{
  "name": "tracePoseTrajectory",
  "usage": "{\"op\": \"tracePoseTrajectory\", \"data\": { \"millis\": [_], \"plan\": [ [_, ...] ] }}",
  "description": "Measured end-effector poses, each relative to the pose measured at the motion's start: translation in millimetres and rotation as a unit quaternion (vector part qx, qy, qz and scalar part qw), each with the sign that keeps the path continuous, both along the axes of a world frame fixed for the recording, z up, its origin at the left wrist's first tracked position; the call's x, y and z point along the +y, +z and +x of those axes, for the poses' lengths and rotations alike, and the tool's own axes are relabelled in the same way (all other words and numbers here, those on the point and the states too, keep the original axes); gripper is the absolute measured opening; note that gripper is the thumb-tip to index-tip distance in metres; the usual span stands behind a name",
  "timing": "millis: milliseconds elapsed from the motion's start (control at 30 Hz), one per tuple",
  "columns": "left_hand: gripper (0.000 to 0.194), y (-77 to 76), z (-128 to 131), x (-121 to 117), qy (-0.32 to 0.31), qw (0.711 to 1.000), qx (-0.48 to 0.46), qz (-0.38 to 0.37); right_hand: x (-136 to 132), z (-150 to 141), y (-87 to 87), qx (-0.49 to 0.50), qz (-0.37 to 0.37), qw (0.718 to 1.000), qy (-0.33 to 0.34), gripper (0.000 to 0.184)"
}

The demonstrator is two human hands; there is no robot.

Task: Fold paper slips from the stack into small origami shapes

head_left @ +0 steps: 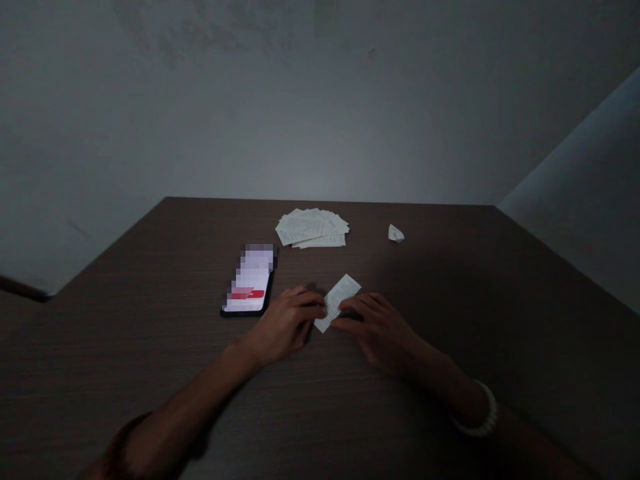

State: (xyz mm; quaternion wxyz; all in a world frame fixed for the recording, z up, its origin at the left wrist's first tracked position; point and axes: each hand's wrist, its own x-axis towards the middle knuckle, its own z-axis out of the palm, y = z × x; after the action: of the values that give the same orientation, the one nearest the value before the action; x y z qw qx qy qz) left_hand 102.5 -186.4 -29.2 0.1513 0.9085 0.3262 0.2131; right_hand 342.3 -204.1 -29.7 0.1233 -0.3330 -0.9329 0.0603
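Observation:
A narrow slip of printed paper (343, 289) lies slantwise between my two hands, low over the table. My left hand (287, 320) has its fingers curled and pressed together at the slip's left edge. From the other side, my right hand (380, 328) meets the lower right edge with thumb and fingers bent in a pinch. Lines of small text cover the slip, too small to read. The fingertips hide part of its lower half.
A phone (250, 280) with a lit screen lies left of my hands. Behind is a fanned pile of printed paper slips (313, 227). A small folded piece of paper (395, 233) sits at the back right. The dark wooden table (150, 333) meets a grey wall (320, 120).

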Motion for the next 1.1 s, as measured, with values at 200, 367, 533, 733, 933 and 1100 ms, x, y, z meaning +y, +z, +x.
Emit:
{"op": "tracePoseTrajectory", "data": {
  "millis": [200,367,533,733,933,1100],
  "plan": [
    [0.033,0.0,0,0,-0.004,1.000,0.004,0.004,-1,0,3.4,0.004,0.009,1.000,-0.008,0.043],
    [0.030,1.2,0,-2,0.001,1.000,0.022,0.013,0,2,2.5,0.023,0.018,0.999,-0.016,0.037],
    [0.031,0.4,0,-3,-0.002,0.999,0.035,0.030,4,7,1.2,0.020,0.027,0.998,-0.046,0.033],
    [0.030,-1.1,-1,-3,0.000,0.999,0.040,0.030,12,14,1.1,-0.008,0.059,0.993,-0.097,0.028],
    [0.029,-1.0,0,-2,-0.001,0.999,0.043,0.029,17,19,3.5,-0.051,0.072,0.982,-0.165,0.029],
    [0.029,-1.9,-1,-3,0.001,0.999,0.045,0.027,20,20,3.4,-0.070,0.090,0.970,-0.214,0.030]
  ]
}}
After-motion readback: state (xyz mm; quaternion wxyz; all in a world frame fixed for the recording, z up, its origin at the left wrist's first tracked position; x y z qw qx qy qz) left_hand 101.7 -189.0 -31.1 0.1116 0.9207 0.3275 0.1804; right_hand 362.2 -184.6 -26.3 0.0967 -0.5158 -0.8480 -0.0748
